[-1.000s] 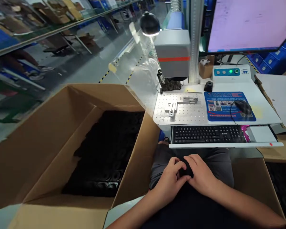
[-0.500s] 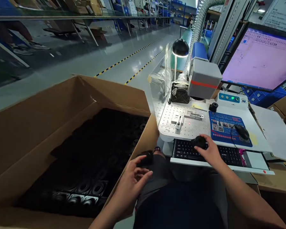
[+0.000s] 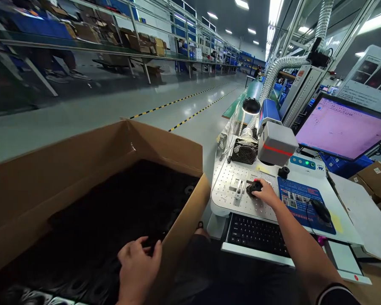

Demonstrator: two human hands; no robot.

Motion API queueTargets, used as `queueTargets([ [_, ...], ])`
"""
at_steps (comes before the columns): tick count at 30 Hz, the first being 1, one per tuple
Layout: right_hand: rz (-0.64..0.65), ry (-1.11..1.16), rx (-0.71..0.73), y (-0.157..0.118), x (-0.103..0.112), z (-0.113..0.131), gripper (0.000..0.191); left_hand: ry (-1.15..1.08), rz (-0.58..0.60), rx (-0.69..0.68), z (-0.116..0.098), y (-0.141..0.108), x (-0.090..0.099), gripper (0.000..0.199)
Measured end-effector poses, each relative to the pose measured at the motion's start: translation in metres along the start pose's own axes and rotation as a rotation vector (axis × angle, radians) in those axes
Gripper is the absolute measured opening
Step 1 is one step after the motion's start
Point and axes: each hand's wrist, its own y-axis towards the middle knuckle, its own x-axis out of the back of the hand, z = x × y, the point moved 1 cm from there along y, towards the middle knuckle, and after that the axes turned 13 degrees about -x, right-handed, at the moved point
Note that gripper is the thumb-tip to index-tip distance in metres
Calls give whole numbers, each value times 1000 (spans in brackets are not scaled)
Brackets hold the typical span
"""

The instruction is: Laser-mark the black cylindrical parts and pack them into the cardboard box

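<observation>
My right hand (image 3: 268, 194) grips a black part with a round body (image 3: 254, 187) by its edge. It holds this part over the perforated white work plate (image 3: 224, 186), beside the small metal fixture (image 3: 239, 189) and under the grey machine head with a red stripe (image 3: 277, 146). My left hand (image 3: 139, 267) is at the near right side of the big cardboard box (image 3: 180, 224), its fingers curled around a dark part (image 3: 152, 243) that barely shows against the black contents. Rows of black parts with round rings (image 3: 98, 286) lie in the box, mostly in shadow.
A keyboard (image 3: 257, 235) sits on a pulled-out tray below the plate. To the right are a blue mat (image 3: 300, 203), a mouse (image 3: 320, 210) and a monitor (image 3: 346, 127). A black fan (image 3: 245, 153) and a lamp (image 3: 251, 106) stand behind the plate.
My right hand has carried its black part from above the keyboard forward onto the plate area by the fixture. My left hand has moved left, from over my lap to the box. The view has tilted up.
</observation>
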Motion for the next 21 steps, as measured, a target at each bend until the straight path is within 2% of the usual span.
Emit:
queueTargets([
  [4,-199,-71,-37,-7,-5,-1,78,-21,103,71,-1,7,-1,55],
  [6,-266,-110,-95,-12,-10,-2,74,-18,125,98,0,9,-2,55],
  [8,-262,-139,-107,-15,-14,-2,60,-15,131,104,2,9,-3,53],
  [11,-202,-143,-20,-11,-15,-3,48,-25,137,96,2,9,-3,52],
  [13,-155,-120,30,-6,-13,-5,52,-30,138,91,1,9,-2,52],
  [16,-115,-46,13,2,-13,-10,63,-27,138,96,-1,9,-1,51],
  [19,-163,6,-28,2,-19,-16,71,-35,138,97,1,9,-3,49],
  [21,-222,12,-51,-1,-26,-20,69,-37,145,103,4,8,-5,48],
])
